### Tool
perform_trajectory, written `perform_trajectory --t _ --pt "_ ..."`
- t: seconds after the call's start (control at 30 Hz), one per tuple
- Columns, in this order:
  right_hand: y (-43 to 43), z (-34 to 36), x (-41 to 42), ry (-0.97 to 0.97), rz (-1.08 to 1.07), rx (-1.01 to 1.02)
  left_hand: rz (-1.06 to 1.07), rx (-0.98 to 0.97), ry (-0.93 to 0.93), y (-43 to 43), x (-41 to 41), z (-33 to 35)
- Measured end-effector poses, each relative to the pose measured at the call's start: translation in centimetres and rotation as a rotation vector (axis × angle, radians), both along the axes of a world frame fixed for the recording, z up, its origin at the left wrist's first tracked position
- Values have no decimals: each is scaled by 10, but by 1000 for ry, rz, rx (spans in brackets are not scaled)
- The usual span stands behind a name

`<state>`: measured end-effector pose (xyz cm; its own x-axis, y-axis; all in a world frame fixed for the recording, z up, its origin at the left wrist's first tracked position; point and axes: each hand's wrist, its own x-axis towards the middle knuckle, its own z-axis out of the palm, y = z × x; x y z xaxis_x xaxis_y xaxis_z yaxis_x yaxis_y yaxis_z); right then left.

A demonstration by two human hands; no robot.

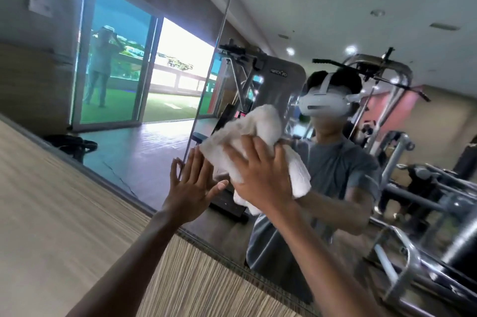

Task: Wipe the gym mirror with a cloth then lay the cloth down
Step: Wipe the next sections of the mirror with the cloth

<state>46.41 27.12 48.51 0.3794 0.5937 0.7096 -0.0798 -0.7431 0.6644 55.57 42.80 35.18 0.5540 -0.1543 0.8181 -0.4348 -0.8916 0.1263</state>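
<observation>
White cloth [258,125], bunched, sits at the centre of the frame against the gym mirror [335,20], pressed there by the right hand [260,180] with its fingers spread flat over it. Just left of it, the left hand [191,187] lies open with its palm on the glass, beside the seam [224,20] between mirror panels and above the wood-grain wall panel [64,213].

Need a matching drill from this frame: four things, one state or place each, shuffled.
1 left hand
2 right hand
3 cloth
4 wall panel

A white, bunched against the mirror
B striped wood grain, below the mirror
C bare, fingers spread flat on the mirror
D presses the cloth

Pairs: 1-C, 2-D, 3-A, 4-B
</observation>
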Motion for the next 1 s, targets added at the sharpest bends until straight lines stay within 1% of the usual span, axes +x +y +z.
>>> perform_trajectory --t 0.03,0.07,0.1,0.17,0.2,0.23,0.3,0.37,0.4,0.43,0.5,0.53,0.57,0.6,0.67,0.7,0.77,0.83,0.87,0.9,0.93,1.0 --pt "-4 6 -1 40 33 -45 3 1 9 0 -1 0" --pt "-8 17 -3 54 55 -2 6 6 10 0 0 -1" --pt "-12 30 -3 35 65 97 10 6 14 -1 -1 -1" --pt "-10 59 4 -78 42 314 9 13 6 -1 -1 -1" --pt "-1 71 11 -140 20 376 0 15 -8 -2 0 -2" --pt "11 77 18 -180 -16 395 -2 19 -13 -2 0 -1" --pt "43 69 34 -160 -86 307 -4 17 9 -4 -1 0" --pt "70 50 45 -52 -69 159 9 -24 34 -8 -4 -5" --pt "78 37 49 17 -33 94 -2 -59 83 -11 -5 -8" --pt "83 25 52 88 -2 31 -7 -81 180 -12 -8 -10" --pt "79 3 47 185 29 -86 -16 -91 184 -13 -13 -16" --pt "69 -6 38 241 33 -125 -6 -64 162 -14 -12 -23" --pt "55 -14 27 293 30 -153 9 -58 185 -13 -15 -28" --pt "38 -19 14 329 29 -170 23 -52 116 -13 -14 -38" --pt "3 -16 -8 360 43 -170 60 -26 78 -12 -18 -54" --pt "-11 -6 -14 338 34 -146 73 -23 134 -13 -20 -61" --pt "-21 26 -14 229 13 -51 78 -63 186 -14 -19 -67" --pt "-8 57 -3 122 5 103 70 -57 144 -13 -17 -70" --pt "6 66 5 80 -10 165 48 -35 111 -12 -16 -72" --pt "22 68 14 49 -33 196 18 -13 120 -11 -17 -71" --pt "39 64 26 39 -51 190 1 -4 120 -10 -18 -70" --pt "70 39 46 79 -37 99 -15 -16 167 -8 -21 -67"
